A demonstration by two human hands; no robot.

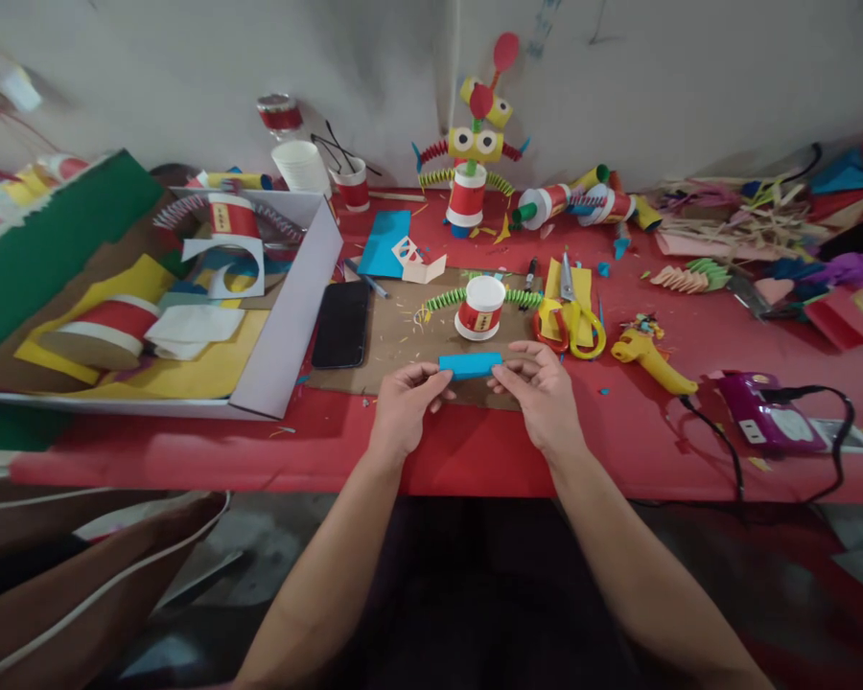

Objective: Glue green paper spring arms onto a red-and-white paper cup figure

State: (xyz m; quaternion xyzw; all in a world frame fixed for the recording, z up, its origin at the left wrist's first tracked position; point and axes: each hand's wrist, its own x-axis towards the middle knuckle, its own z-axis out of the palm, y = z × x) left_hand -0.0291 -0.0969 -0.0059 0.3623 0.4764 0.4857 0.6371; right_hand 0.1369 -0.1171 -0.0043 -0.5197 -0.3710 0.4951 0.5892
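A small strip of blue paper point(470, 365), folded or rolled, is stretched level between both hands just above the table's front part. My left hand point(407, 402) pinches its left end with thumb and fingers. At the other end, my right hand point(541, 388) grips it the same way. Right behind the paper stands a red and white paper cup point(480, 309) with green folded-paper arms spread to both sides. Scissors with yellow and red handles point(570, 321) lie on a yellow paper piece point(579, 286), beyond my right hand.
A black phone point(340, 324) and an open box point(288, 316) of paper scraps sit left. Finished cup figures point(467, 196) stand by the wall. Rightward lie a yellow glue gun point(654, 360), a purple power unit point(769, 412) with cables, and piled paper strips point(748, 220).
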